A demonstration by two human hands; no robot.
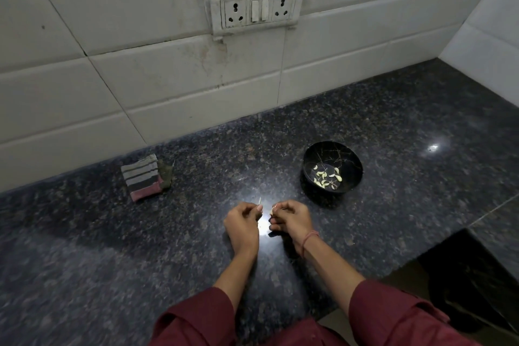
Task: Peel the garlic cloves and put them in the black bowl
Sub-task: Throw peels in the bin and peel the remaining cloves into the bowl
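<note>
Both hands sit low-centre over the counter (pixel 140 247), close together but w/ a small gap between them; L hand (pixel 243 223) has its fingers curled in, thumb & forefinger pinching a thin pale sliver (pixel 259 200) that pokes up past the fingertips, prob. peel, though it's too small to be sure; R hand (pixel 292 218) is curled likewise, its fingertips pinching a small pale clove (pixel 273 209) on the side facing the L hand; most of the clove is hidden by the fingers. A bright glare patch lies on the counter just under the two hands.

Bowl (pixel 349 187) stands upright on the counter, behind & to the right of the R hand, near but not touching it; black, w/ thin pale crack-like lines inside; approx. a dozen peeled cloves (pixel 327 175) lie loose on its bottom.

Red thread (pixel 310 239) is round the R wrist; maroon sleeves (pixel 393 314) are pushed up both forearms.

Striped cloth (pixel 141 177), folded, grey/white/pink, lies to the left, well apart from the hands, close to the wall (pixel 84 98); wall is white tile, stained; socket plate (pixel 257 9) is up on it, 2 sockets w/ switches between, edges taped over in clear plastic.
</note>
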